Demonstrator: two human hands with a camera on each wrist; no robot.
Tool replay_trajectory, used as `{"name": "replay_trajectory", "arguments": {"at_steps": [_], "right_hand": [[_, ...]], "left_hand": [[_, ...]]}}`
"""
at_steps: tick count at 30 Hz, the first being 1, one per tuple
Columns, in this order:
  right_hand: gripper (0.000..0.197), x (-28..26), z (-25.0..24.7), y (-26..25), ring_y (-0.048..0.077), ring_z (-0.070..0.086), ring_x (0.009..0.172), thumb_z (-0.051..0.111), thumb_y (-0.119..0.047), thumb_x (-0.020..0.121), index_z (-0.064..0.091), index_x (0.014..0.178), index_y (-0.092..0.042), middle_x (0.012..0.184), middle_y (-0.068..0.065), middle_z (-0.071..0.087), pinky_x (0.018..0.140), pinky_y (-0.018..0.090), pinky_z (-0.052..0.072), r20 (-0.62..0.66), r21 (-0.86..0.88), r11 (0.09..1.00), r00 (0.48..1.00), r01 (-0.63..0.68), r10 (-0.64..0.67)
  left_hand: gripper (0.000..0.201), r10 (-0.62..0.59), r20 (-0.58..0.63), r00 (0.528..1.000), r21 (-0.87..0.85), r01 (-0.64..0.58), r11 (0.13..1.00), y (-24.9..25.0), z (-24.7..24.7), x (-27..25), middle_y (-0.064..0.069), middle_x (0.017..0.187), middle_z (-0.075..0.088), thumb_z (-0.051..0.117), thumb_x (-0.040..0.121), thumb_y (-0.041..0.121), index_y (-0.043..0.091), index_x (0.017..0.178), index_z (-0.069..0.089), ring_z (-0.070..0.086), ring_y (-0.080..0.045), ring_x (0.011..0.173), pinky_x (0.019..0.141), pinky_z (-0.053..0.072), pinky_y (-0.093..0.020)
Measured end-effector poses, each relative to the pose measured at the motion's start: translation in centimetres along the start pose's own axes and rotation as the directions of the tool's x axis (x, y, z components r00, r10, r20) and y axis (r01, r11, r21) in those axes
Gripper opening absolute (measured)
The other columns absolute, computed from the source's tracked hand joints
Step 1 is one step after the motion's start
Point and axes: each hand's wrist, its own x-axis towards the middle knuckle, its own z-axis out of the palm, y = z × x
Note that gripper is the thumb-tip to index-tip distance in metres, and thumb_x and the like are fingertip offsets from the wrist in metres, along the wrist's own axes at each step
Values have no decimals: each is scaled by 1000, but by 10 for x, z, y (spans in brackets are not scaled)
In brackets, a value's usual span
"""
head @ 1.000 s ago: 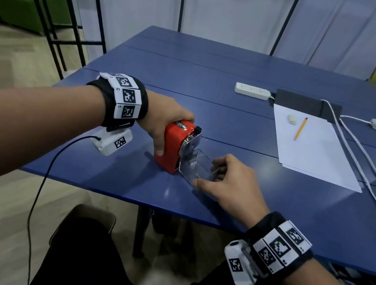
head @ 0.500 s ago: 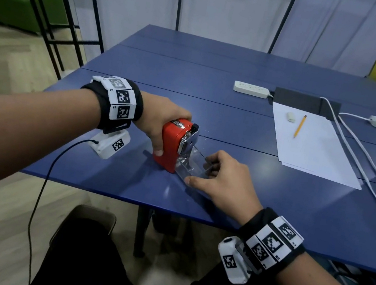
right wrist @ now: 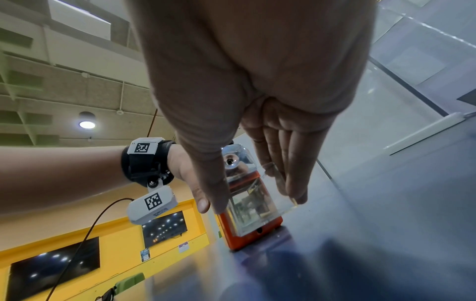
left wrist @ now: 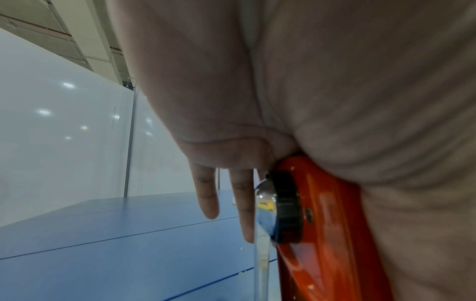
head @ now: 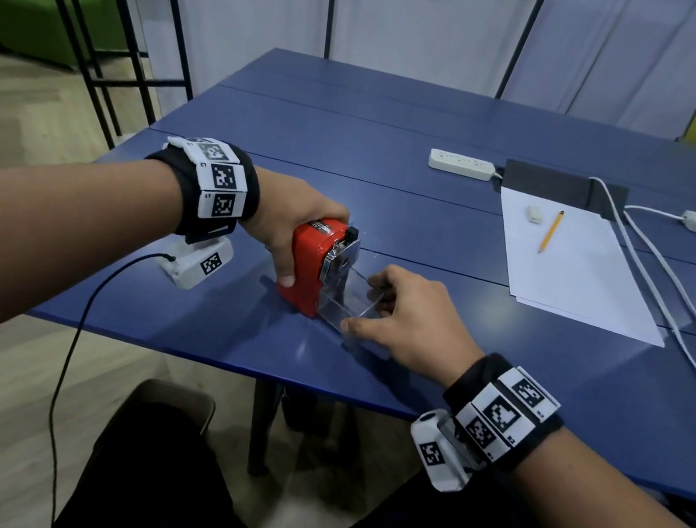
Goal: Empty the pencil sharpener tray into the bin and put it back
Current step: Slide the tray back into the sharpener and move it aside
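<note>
Both hands are on the job: my left hand wraps over the red sharpener near the table's front edge, steadying it, while my right hand pinches the clear tray between thumb and fingers, the tray partly inside the sharpener's front. I see no shavings in it (glare makes that hard to judge), so I reckon emptying is done and only seating it fully is left. No bin shows in any view.
</note>
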Motion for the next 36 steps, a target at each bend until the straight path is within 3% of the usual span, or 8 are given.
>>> {"name": "replay_trajectory", "arguments": {"at_steps": [6, 9, 12, 14, 20, 24, 30, 36], "right_hand": [[60, 12, 1, -5, 15, 68, 86, 91, -53, 62, 66, 107, -21, 97, -6, 72, 79, 38, 59, 22, -14, 1000, 1000, 11, -11], [76, 11, 1, -1, 18, 70, 103, 92, -55, 65, 64, 127, -20, 114, -3, 73, 90, 35, 58, 50, -7, 1000, 999, 23, -23], [110, 8, -8, 3, 23, 59, 133, 92, -55, 68, 39, 158, -18, 149, 5, 59, 108, 37, 49, 115, -18, 999, 992, 48, -46], [109, 5, -17, 8, 22, 60, 131, 91, -48, 74, 33, 161, -18, 154, 6, 53, 108, 37, 49, 128, -42, 997, 990, 69, -63], [71, -1, -12, 16, 10, 71, 97, 83, -32, 88, 52, 150, -19, 131, -1, 68, 92, 25, 55, 132, -22, 992, 984, 126, -122], [54, 5, -9, 12, 14, 72, 105, 78, -31, 92, 60, 141, -17, 124, 0, 73, 96, 29, 55, 101, -94, 984, 985, 151, -141], [35, 13, -4, 4, 17, 70, 100, 81, -33, 89, 70, 117, -15, 105, 0, 76, 93, 34, 56, 46, -110, 986, 991, 128, -124], [33, 17, 1, 0, 18, 71, 95, 85, -34, 85, 73, 110, -15, 98, 0, 76, 88, 35, 57, 20, -127, 988, 996, 88, -87]], "left_hand": [[84, -36, 8, 999, 4, 36, 999, 4, -1, -3, 11, 105, 71, 99, 48, 48, 39, 116, 51, 68, -15, 94, 86, 56, -40], [94, -47, -17, 999, 9, 47, 999, 7, 0, -7, 9, 114, 66, 98, 49, 52, 43, 128, 48, 65, -19, 104, 92, 53, -40], [126, -113, -127, 985, 39, 119, 992, 8, 5, -20, -2, 139, 45, 93, 55, 61, 48, 156, 20, 51, -25, 122, 106, 46, -43], [131, -173, -243, 955, 11, 181, 983, 12, 11, -36, -8, 146, 36, 88, 57, 67, 50, 159, 8, 48, -31, 128, 107, 46, -46], [108, -287, -387, 876, -129, 257, 958, 40, 49, -55, -12, 134, 38, 70, 69, 79, 46, 159, 21, 58, -36, 113, 98, 51, -43], [91, -346, -465, 815, -213, 276, 937, 42, 58, -42, -10, 129, 42, 65, 75, 79, 45, 154, 35, 59, -38, 110, 99, 51, -45], [88, -240, -434, 868, -183, 176, 967, 25, 47, -37, -3, 121, 43, 68, 75, 76, 47, 153, 38, 56, -28, 107, 97, 51, -45], [88, -160, -422, 892, -159, 101, 982, 14, 45, -35, -5, 117, 44, 68, 77, 74, 44, 154, 38, 52, -24, 106, 97, 49, -41]]}}
